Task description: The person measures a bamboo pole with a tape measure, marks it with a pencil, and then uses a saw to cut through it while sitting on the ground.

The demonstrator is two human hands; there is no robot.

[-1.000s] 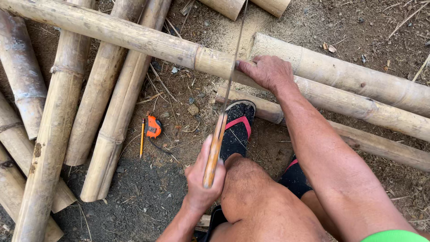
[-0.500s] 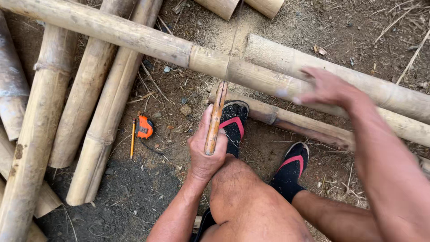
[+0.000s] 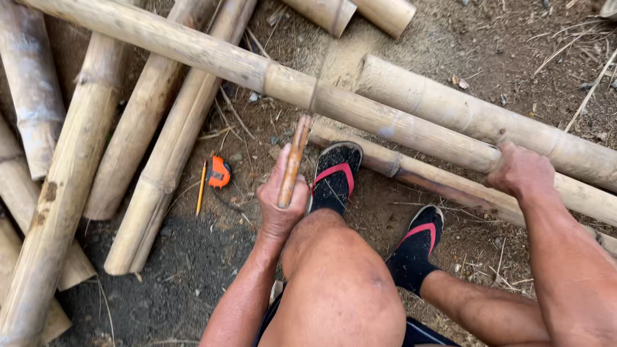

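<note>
Bare dark earth, strewn with dry twigs and small stones, is lying under everything we are looking down on. Since a second ago our right hand (image 3: 520, 172) has left the spot beside the cut and is now gripping the long bamboo pole (image 3: 360, 112) much farther to the right, fingers curled over its upper side and pressed together against it. Our left hand (image 3: 280, 204) is wrapping its fingers (image 3: 297, 207) tight round the wooden handle of the saw (image 3: 293, 168), thumb along the handle's left edge. The blade, earlier running up across the pole, is now hard to make out; only the handle tip is showing, just short of the pole, above our knuckles. We are judging that sawing is pausing while the grip on the pole is being reset.

Counting things: we are seeing two sandals (image 3: 335, 177), black with red straps, one just right of the left hand's fingers, the other below and left of the right hand. One orange tape measure (image 3: 220, 172) and one pencil (image 3: 201, 187) are lying side by side, left of the left fingers. Round the held pole, roughly ten more bamboo pieces are lying: about six stacked at the left, two short ends at the top, one thick length above the right fingers, one thinner length under the sandal.
</note>
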